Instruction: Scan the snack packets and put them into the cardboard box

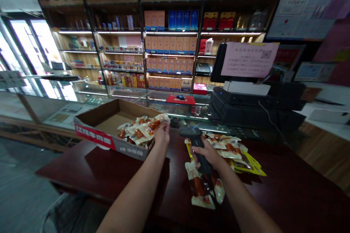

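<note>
My left hand (163,135) is closed on a vacuum-packed sausage (158,121) at the right rim of an open cardboard box (94,139). More packed sausages (140,131) are heaped in that end of the box. In my right hand (209,151) is a dark barcode scanner (202,162), its head pointing left toward the box. Beneath the scanner, a few sausage packs (199,185) lie on the table, partly hidden by my right hand and forearm. Beside that hand, other sausage packs (229,146) rest on yellow packaging (253,165).
The dark red wooden table (115,174) meets a glass counter (153,96). On the counter are a mouse (180,97) on a red mat (171,99) and a black register (254,105) with a paper-covered screen (248,60). A cable (269,116) hangs at the right. Stocked shelves line the wall.
</note>
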`<state>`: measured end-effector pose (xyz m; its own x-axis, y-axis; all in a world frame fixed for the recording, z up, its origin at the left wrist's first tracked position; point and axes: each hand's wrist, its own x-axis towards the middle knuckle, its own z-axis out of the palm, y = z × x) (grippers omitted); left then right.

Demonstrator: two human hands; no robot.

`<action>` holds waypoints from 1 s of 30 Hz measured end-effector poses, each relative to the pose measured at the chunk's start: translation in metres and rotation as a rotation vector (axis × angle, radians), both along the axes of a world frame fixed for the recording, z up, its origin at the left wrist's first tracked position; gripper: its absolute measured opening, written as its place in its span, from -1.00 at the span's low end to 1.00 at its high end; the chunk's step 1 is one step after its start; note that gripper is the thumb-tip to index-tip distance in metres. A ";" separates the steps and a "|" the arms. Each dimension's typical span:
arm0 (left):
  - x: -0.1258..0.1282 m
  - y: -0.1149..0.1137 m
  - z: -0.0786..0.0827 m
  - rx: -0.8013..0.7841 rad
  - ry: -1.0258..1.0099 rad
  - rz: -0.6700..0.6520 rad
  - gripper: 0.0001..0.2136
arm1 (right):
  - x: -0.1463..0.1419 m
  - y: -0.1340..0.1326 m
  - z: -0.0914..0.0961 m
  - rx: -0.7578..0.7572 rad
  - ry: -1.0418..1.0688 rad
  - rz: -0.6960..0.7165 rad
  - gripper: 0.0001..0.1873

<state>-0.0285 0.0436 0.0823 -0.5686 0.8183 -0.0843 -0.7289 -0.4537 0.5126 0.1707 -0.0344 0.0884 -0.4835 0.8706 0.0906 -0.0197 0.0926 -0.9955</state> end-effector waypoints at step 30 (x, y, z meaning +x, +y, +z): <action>0.079 0.014 -0.055 -0.705 1.747 -0.413 -0.59 | 0.070 0.003 -0.063 -0.082 0.305 -0.316 -0.67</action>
<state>0.0506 0.0575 0.0277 -0.1857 0.9814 -0.0484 0.7247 0.1700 0.6678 0.2407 -0.0309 0.0257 -0.1540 0.9817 0.1123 -0.2972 0.0623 -0.9528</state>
